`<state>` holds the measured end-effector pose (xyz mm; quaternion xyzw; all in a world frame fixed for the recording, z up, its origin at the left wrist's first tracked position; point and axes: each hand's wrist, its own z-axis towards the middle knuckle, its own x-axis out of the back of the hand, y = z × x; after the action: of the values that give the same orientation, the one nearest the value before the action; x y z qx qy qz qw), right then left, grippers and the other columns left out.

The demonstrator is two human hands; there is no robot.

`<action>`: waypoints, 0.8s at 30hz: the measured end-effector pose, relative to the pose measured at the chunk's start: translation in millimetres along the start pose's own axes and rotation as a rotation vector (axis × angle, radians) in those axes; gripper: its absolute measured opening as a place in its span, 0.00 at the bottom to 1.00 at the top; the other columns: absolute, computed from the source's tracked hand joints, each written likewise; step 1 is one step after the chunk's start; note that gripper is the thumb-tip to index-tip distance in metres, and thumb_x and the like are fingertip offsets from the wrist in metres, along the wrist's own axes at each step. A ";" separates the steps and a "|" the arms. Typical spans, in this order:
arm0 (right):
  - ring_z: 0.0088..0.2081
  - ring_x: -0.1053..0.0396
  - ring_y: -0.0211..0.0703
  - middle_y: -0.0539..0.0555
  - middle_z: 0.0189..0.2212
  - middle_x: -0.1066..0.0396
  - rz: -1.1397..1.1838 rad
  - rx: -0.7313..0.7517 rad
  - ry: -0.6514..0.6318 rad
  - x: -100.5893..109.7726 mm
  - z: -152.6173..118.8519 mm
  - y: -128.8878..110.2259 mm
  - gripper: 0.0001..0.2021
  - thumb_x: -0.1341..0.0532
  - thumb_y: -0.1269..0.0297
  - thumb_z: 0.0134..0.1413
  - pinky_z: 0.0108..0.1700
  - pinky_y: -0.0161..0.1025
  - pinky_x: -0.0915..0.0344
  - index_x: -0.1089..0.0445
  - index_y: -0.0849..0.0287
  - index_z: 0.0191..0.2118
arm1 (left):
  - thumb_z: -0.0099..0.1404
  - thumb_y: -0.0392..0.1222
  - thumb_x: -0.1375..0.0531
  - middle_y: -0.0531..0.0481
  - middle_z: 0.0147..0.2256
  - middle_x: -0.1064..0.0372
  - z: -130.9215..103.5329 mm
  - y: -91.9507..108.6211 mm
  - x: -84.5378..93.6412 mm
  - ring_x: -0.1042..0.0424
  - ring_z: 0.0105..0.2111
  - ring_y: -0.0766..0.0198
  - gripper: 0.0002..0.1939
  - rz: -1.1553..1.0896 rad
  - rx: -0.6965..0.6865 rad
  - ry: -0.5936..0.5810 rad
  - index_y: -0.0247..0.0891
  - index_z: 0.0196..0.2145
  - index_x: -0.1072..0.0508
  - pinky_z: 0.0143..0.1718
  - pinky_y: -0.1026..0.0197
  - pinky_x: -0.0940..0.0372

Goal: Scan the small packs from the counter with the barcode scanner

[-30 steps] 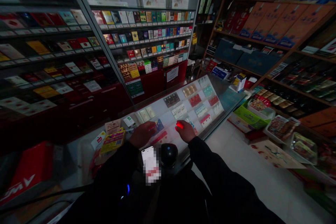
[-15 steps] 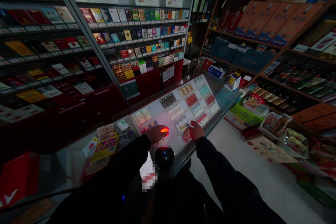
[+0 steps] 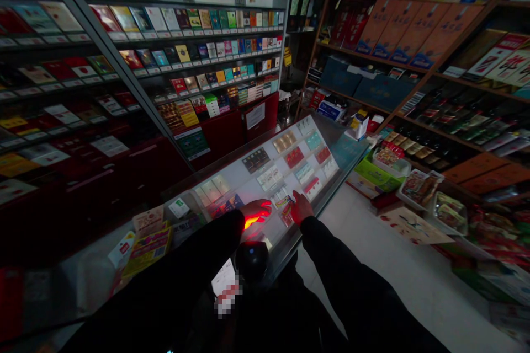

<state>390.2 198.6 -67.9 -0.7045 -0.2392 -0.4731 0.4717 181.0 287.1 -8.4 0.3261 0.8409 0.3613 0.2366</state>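
Observation:
My left hand (image 3: 254,213) is stretched out over the glass counter (image 3: 265,242), palm down, its fingers pointing right and glowing in red light. Just below it stands a round black device (image 3: 252,260) with a small blue light, probably a scanner. My right hand (image 3: 302,209) is at the counter's near edge, thumb and fingers curled at the end of a slim yellow-and-white packet (image 3: 282,202). Its grip is partly hidden. Red packs (image 3: 287,215) lie beneath, in the display. A white card (image 3: 224,281), partly blurred out, leans left of the black device.
Cigarette packs fill the wall shelves (image 3: 215,58) ahead. Yellow snack boxes (image 3: 147,248) sit at the counter's left. On the right are tubs of packaged food (image 3: 420,187), a green box (image 3: 375,176) and a rack of bottles (image 3: 464,121). Pale floor (image 3: 351,242) runs between.
My left hand has moved right, closer to my right hand, and more of it is lit red. The packet by my right hand has come slightly nearer. The view has turned a little right.

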 end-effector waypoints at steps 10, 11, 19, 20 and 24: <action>0.61 0.36 0.54 0.66 0.55 0.30 -0.074 0.034 -0.011 -9.3 -4.4 -14.6 0.29 0.42 0.77 0.53 0.60 0.45 0.39 0.36 0.64 0.63 | 0.43 0.43 0.26 0.44 0.39 0.26 20.8 -5.6 -12.7 0.27 0.43 0.55 0.31 -0.194 -0.003 0.066 0.34 0.45 0.28 0.46 0.53 0.36; 0.61 0.36 0.54 0.66 0.56 0.30 -0.060 0.034 -0.006 -10.1 -5.2 -16.1 0.29 0.41 0.76 0.52 0.60 0.45 0.40 0.35 0.63 0.62 | 0.43 0.42 0.25 0.45 0.37 0.26 20.6 -5.7 -11.2 0.27 0.42 0.56 0.30 -0.207 -0.003 0.072 0.35 0.44 0.28 0.46 0.54 0.36; 0.52 0.28 0.46 0.59 0.53 0.26 0.258 0.020 0.032 -1.5 -20.9 -40.0 0.25 0.42 0.73 0.54 0.58 0.42 0.36 0.32 0.59 0.59 | 0.46 0.45 0.26 0.47 0.36 0.26 -3.8 -7.8 3.2 0.26 0.40 0.58 0.28 -0.208 -0.036 0.124 0.35 0.44 0.26 0.46 0.55 0.35; 0.50 0.27 0.45 0.59 0.52 0.26 0.298 0.024 0.040 0.5 -24.2 -44.7 0.24 0.42 0.73 0.54 0.57 0.42 0.35 0.31 0.60 0.58 | 0.47 0.45 0.27 0.46 0.36 0.26 -8.8 -9.3 3.8 0.26 0.41 0.58 0.26 -0.225 -0.068 0.131 0.36 0.44 0.27 0.48 0.55 0.35; 0.47 0.27 0.46 0.60 0.48 0.26 0.367 0.108 0.119 9.0 -38.3 -62.8 0.21 0.41 0.71 0.53 0.56 0.43 0.33 0.27 0.62 0.54 | 0.51 0.49 0.29 0.46 0.38 0.26 -32.9 -13.5 7.3 0.25 0.43 0.57 0.26 -0.159 -0.150 0.190 0.37 0.44 0.28 0.47 0.55 0.33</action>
<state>328.0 191.1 -28.2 -0.6808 -0.1035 -0.4064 0.6005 150.2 270.3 0.8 0.2041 0.8535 0.4323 0.2072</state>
